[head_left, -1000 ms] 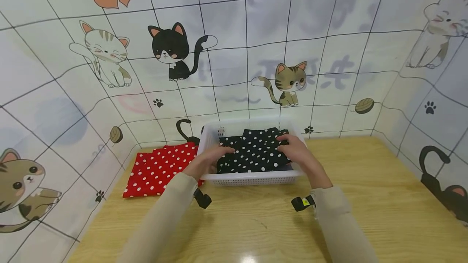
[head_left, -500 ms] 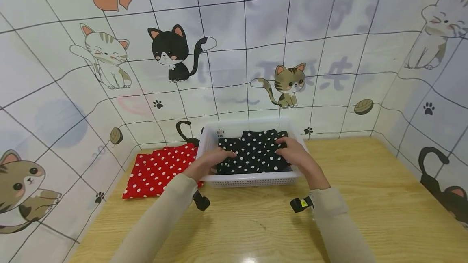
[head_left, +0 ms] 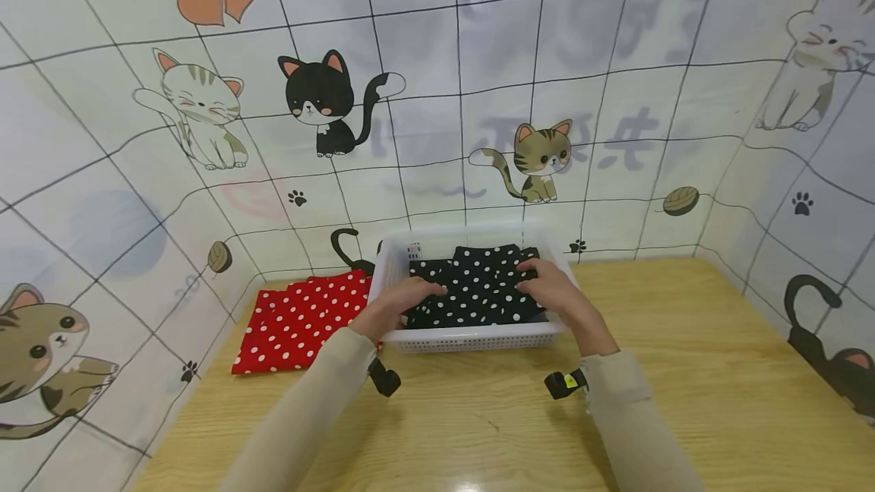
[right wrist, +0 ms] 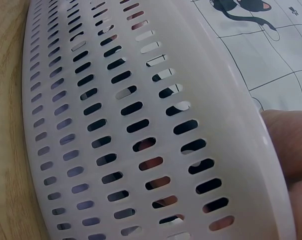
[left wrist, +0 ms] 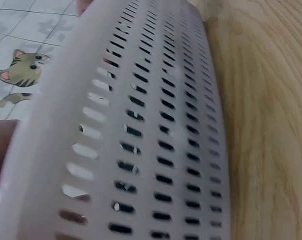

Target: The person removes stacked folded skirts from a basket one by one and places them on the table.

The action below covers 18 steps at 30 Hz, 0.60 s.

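Note:
A black cloth with white dots (head_left: 475, 287) lies folded inside a white perforated plastic basket (head_left: 472, 339). My left hand (head_left: 402, 302) reaches over the basket's left side, its thumb straight on the cloth; its other fingers are mostly hidden inside. From the right, my right hand (head_left: 555, 291) rests on the cloth's right part with thumb and forefinger extended and spread apart. Both wrist views are mostly filled by the basket's outer wall (left wrist: 45, 130), with dark cloth showing through the slots. Only a bit of the right hand (right wrist: 288, 145) appears past the rim in the right wrist view.
A folded red cloth with white dots (head_left: 304, 325) lies on the wooden table (head_left: 492, 408), left of the basket and close against it. The basket stands near the back wall (head_left: 424, 120), which has printed cats and grid lines. Another wall rises at each side.
My left hand has shifted slightly right, its thumb a little further over the black cloth. The right hand stays nearly in place, and the cloth and basket look almost unchanged.

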Each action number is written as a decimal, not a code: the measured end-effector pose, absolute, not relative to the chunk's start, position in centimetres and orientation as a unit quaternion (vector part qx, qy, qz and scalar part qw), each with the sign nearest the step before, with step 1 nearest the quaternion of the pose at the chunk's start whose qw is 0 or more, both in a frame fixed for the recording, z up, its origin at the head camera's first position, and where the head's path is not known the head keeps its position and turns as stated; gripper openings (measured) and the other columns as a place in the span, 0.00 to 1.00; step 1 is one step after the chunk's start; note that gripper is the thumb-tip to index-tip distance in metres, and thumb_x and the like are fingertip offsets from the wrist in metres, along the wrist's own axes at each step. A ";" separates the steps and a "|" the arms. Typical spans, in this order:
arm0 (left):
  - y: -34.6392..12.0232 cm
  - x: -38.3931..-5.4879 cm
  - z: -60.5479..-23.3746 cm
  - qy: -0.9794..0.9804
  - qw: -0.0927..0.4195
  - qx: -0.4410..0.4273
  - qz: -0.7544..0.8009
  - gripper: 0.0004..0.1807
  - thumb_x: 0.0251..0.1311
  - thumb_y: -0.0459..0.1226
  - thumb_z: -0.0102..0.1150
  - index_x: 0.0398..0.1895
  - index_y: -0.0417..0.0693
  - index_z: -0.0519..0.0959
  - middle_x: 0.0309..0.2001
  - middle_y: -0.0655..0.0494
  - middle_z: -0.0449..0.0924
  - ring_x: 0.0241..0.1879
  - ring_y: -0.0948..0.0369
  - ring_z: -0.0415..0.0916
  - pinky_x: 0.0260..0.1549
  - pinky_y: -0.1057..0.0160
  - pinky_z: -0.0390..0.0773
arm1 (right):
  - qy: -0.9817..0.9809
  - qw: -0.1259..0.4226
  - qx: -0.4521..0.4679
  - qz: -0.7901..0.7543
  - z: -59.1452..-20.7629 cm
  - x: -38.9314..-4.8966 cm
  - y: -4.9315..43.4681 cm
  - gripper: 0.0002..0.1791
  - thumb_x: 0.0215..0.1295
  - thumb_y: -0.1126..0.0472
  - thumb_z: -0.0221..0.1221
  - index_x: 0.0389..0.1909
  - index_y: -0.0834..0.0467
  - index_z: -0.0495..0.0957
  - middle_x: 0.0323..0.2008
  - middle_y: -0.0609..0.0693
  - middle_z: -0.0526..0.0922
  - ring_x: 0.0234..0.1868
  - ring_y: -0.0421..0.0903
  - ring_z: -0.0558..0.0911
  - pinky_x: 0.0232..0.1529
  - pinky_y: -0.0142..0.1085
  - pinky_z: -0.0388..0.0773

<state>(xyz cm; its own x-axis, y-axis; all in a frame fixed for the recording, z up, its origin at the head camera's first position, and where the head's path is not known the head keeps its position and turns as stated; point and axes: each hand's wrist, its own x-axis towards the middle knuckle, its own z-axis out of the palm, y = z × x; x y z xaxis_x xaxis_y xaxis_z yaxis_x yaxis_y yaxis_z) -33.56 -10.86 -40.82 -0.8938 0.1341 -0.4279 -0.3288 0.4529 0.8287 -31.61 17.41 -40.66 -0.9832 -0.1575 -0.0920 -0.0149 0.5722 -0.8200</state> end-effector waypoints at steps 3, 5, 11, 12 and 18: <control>-10.6 -33.3 -40.6 0.811 0.231 -0.046 0.536 0.34 0.66 0.51 0.62 0.71 0.45 0.69 0.67 0.46 0.74 0.63 0.47 0.75 0.66 0.40 0.75 | 0.883 0.075 -0.050 -0.461 -40.7 -31.7 17.3 0.29 0.74 0.63 0.51 0.73 0.67 0.64 0.73 0.70 0.65 0.69 0.66 0.71 0.68 0.61 0.72; -10.3 -33.2 -40.3 0.809 0.234 -0.043 0.538 0.37 0.66 0.51 0.63 0.73 0.45 0.67 0.71 0.45 0.70 0.69 0.44 0.71 0.70 0.36 0.70 | 0.882 0.072 -0.051 -0.462 -40.6 -31.7 17.4 0.29 0.74 0.63 0.51 0.73 0.67 0.64 0.73 0.70 0.65 0.69 0.66 0.70 0.69 0.61 0.70; -10.7 -33.1 -40.4 0.821 0.233 -0.047 0.519 0.40 0.65 0.50 0.64 0.76 0.42 0.63 0.75 0.42 0.63 0.73 0.40 0.63 0.71 0.31 0.63 | 0.884 0.076 -0.056 -0.458 -40.4 -31.9 17.4 0.29 0.73 0.63 0.52 0.73 0.68 0.65 0.74 0.70 0.64 0.70 0.65 0.68 0.72 0.60 0.67; -10.8 -33.2 -40.6 0.819 0.235 -0.045 0.521 0.39 0.65 0.48 0.64 0.75 0.42 0.64 0.74 0.42 0.65 0.71 0.41 0.65 0.71 0.32 0.66 | 0.884 0.077 -0.055 -0.458 -40.4 -32.0 17.4 0.29 0.73 0.63 0.52 0.73 0.67 0.65 0.74 0.70 0.63 0.70 0.65 0.68 0.72 0.60 0.67; -11.4 -33.7 -41.0 0.806 0.250 -0.025 0.536 0.36 0.62 0.37 0.69 0.72 0.42 0.67 0.64 0.42 0.74 0.57 0.50 0.79 0.60 0.46 0.82 | 0.878 0.082 -0.043 -0.469 -40.5 -31.8 17.5 0.30 0.73 0.62 0.53 0.73 0.67 0.65 0.74 0.71 0.63 0.71 0.66 0.68 0.71 0.60 0.69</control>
<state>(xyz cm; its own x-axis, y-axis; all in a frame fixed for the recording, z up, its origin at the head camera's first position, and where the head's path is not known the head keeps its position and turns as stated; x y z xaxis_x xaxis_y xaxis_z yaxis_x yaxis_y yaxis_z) -33.66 -11.45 -40.98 -0.8739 0.2270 -0.4299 -0.3084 0.4246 0.8512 -31.84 17.52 -40.54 -0.9827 -0.1528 -0.1045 0.0018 0.5566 -0.8308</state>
